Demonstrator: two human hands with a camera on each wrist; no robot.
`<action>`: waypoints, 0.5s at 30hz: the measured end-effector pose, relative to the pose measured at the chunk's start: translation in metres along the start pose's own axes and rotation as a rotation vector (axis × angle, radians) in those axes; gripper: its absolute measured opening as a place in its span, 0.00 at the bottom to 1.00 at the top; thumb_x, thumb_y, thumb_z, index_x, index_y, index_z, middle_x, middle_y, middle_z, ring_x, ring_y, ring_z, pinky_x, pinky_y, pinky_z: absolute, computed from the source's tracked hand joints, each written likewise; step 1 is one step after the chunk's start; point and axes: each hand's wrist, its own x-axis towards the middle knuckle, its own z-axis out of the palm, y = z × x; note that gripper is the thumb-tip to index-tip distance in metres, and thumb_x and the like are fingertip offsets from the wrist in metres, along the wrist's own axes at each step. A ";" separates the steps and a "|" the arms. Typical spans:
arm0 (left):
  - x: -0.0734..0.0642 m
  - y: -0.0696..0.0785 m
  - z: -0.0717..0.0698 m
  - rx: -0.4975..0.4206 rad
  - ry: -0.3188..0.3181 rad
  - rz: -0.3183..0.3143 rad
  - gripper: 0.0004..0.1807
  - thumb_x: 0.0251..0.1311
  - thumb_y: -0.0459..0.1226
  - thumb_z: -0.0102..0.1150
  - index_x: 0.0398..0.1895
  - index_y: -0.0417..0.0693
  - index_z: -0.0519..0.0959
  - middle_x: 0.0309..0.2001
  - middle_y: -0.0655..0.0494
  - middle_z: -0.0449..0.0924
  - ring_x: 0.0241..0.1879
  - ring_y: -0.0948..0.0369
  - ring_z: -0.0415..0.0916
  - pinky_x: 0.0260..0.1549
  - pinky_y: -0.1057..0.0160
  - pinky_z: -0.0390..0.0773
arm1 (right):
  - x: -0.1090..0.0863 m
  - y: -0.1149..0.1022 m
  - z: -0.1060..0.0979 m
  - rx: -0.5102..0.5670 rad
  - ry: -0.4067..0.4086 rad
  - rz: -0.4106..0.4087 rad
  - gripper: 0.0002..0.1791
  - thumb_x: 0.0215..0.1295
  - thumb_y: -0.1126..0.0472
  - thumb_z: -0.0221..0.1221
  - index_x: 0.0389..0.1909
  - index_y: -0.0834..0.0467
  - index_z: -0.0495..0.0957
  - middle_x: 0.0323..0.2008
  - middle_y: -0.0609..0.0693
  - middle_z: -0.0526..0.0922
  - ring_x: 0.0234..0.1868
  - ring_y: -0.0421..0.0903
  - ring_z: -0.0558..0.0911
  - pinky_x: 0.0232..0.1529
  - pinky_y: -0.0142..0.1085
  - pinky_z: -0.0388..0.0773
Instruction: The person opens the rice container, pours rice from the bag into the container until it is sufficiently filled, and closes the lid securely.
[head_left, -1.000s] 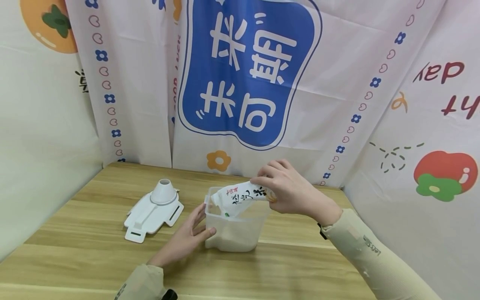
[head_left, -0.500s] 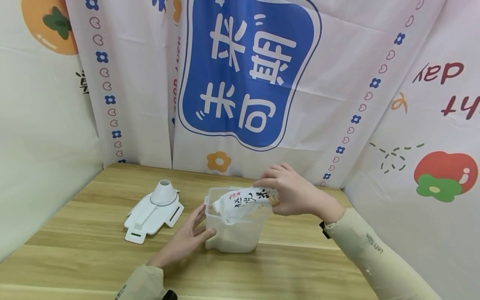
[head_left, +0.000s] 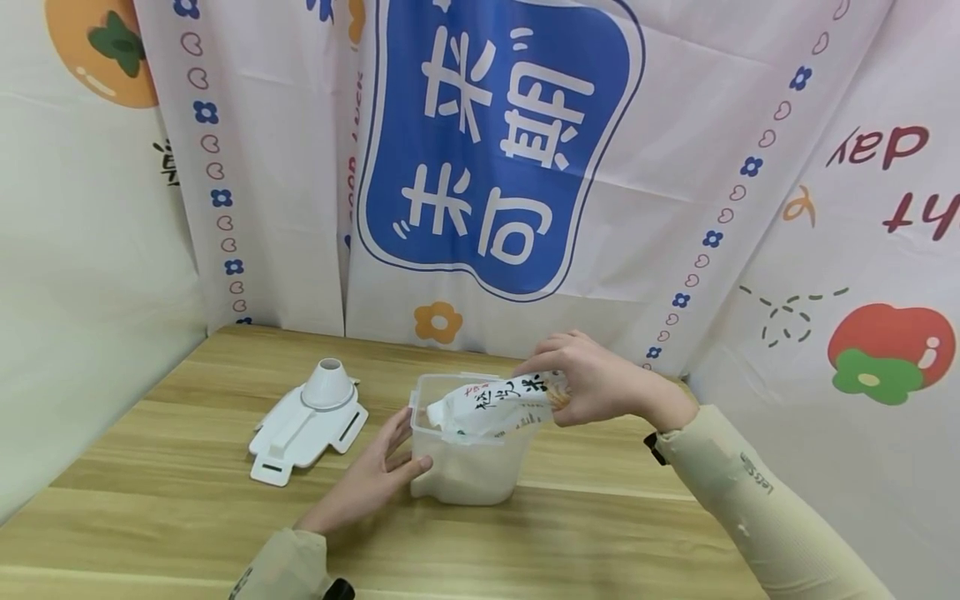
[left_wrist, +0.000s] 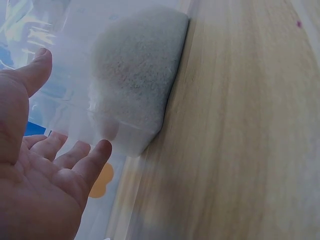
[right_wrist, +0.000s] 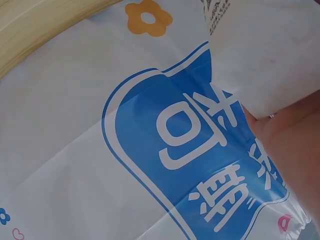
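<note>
— Since we are logging left to right, what is lying at the left of the pale wood-grain table (head_left: 600,533)?

— A flat white plastic panel with slotted tabs (head_left: 296,446), bearing a white truncated cone (head_left: 328,387). Both are sitting apart from the hands, presumably leaving them room. Whether the cone is fixed: cannot tell.

— Left hand (head_left: 378,468)?

— Touching the left side and near corner of the clear box-shaped plastic container (head_left: 472,473). Thumb and fingers are spreading apart, not clenching. My reading: it is bracing the box against sliding.

— And the container itself?

— Standing upright on the table, mouth uncovered. The left wrist view is showing whitish, rice-like grain (left_wrist: 135,65) through the wall, lying in the base; that weight is probably helping stability.

— Next?

— The white plastic bag with black and red lettering (head_left: 491,407) is slanting, its lower left end lying within the container's mouth. That tilt is likely directing contents into the box; whether grain is coming out, cannot tell.

— Right hand (head_left: 600,385)?

— Grasping the bag's raised right end between thumb and fingers, presumably leaving the lower end free for pouring.
</note>
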 end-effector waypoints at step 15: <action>-0.002 0.001 0.000 -0.015 -0.010 -0.013 0.50 0.64 0.48 0.64 0.79 0.52 0.42 0.77 0.44 0.43 0.72 0.44 0.50 0.63 0.46 0.65 | -0.004 0.008 0.006 0.096 0.006 0.097 0.30 0.45 0.61 0.71 0.55 0.53 0.81 0.46 0.41 0.79 0.44 0.40 0.76 0.45 0.37 0.77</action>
